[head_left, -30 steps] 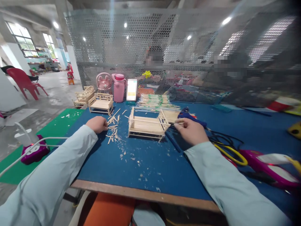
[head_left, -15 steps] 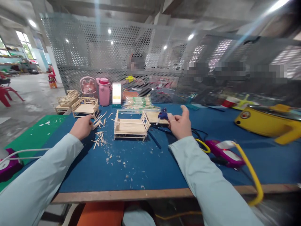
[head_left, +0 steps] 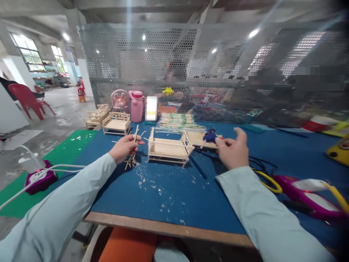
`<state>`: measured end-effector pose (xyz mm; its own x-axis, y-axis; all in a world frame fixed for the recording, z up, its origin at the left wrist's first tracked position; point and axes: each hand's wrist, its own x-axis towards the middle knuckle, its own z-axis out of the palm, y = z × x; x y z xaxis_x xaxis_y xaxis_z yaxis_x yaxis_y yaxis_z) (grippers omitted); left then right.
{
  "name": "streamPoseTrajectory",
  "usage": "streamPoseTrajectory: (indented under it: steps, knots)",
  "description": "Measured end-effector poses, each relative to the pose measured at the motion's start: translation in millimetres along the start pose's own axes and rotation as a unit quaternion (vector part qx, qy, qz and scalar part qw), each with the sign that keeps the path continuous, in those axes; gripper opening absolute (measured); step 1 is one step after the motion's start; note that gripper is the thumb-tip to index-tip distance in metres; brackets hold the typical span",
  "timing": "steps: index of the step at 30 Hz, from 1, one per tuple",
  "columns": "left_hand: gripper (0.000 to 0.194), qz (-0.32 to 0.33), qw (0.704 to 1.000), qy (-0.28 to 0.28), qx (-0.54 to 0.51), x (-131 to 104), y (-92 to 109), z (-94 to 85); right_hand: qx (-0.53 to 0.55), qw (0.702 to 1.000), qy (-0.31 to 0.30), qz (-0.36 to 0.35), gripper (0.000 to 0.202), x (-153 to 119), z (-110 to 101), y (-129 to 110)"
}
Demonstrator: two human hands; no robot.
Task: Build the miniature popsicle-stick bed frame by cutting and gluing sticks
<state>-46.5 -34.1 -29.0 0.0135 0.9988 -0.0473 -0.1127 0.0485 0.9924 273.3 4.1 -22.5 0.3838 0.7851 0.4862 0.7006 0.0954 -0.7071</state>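
My left hand (head_left: 125, 148) pinches a short wooden stick (head_left: 136, 133) that stands nearly upright between the fingertips. Below it lies a scatter of cut stick pieces (head_left: 130, 162). To its right stands a small bed-like frame (head_left: 170, 147) made of wooden sticks, upright on the blue mat. My right hand (head_left: 233, 151) has its fingers closed at the rear of a blue glue gun (head_left: 209, 135), one digit raised. The glue gun's pale nozzle points down and left over a flat wooden stick panel (head_left: 196, 139); whether it touches the panel I cannot tell.
Finished-looking stick furniture (head_left: 117, 123) stands back left. Behind are a pink jug (head_left: 136, 107), a lit phone (head_left: 151, 108) and bundled sticks (head_left: 177, 122). A dark blue pen-like rod (head_left: 198, 166) lies mid-mat. Purple power strips (head_left: 308, 198) and cables flank me; a mesh screen rises behind.
My view has swung left, so the scene sits further right. The left hand has lifted from the loose pieces with a stick, toward the bed-like frame. The right hand stays at the glue gun.
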Motion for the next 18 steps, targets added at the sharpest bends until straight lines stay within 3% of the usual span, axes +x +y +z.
streamPoseTrajectory:
  steps: [6,9,13,15,18]
  knots:
    - [0.024,0.077,0.991,-0.025,-0.106,-3.3,2.7,4.1,-0.004,1.0,0.023,0.017,0.074,8.2,5.5,11.0]
    - [0.024,0.099,0.988,-0.017,-0.118,-0.6,0.2,4.1,-0.053,0.998,0.025,0.018,0.062,8.0,0.9,6.6]
    - [0.018,0.1,0.986,-0.009,-0.131,-1.6,-2.4,6.9,-0.197,0.974,-0.111,-0.006,0.023,-12.3,-10.1,-6.9]
    - [0.02,0.085,0.988,-0.008,-0.126,-4.2,-3.6,9.5,-0.257,0.944,-0.205,-0.026,0.026,-26.6,-10.5,-10.1]
    - [0.023,0.07,0.992,-0.017,-0.099,-8.6,-5.9,14.0,-0.356,0.876,-0.317,-0.073,0.03,-41.3,-3.8,-9.9]
